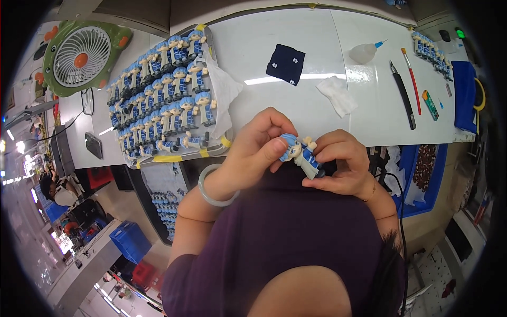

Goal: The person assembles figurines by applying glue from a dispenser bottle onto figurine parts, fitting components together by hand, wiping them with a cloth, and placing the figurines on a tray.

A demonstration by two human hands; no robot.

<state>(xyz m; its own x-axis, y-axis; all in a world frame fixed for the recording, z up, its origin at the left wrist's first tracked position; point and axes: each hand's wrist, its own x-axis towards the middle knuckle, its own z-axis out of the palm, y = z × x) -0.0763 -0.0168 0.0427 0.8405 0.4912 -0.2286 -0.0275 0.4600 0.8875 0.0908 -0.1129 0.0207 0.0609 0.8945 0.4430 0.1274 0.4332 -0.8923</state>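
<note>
Between both hands, just beyond the table's near edge, a small blue-haired figurine (305, 158) in a pale cape and blue outfit is held tilted. My left hand (259, 143), with a pale bangle at its wrist, pinches the figurine's head between thumb and fingers. Around its lower body and feet close the fingers of my right hand (344, 161). Some fingertips are hidden behind the figurine. To the left, a tray (186, 157) with yellow tape on its rim carries rows of similar figurines (178, 84). A white sheet (222, 90) lies along the tray's right side.
A dark cloth (285, 64) and a white wipe (337, 96) lie ahead. Farther right are a needle-tipped bottle (364, 53), a black craft knife (403, 98), a red brush (412, 79) and more figurines (430, 53). A green fan (79, 58) and a phone (93, 145) sit left.
</note>
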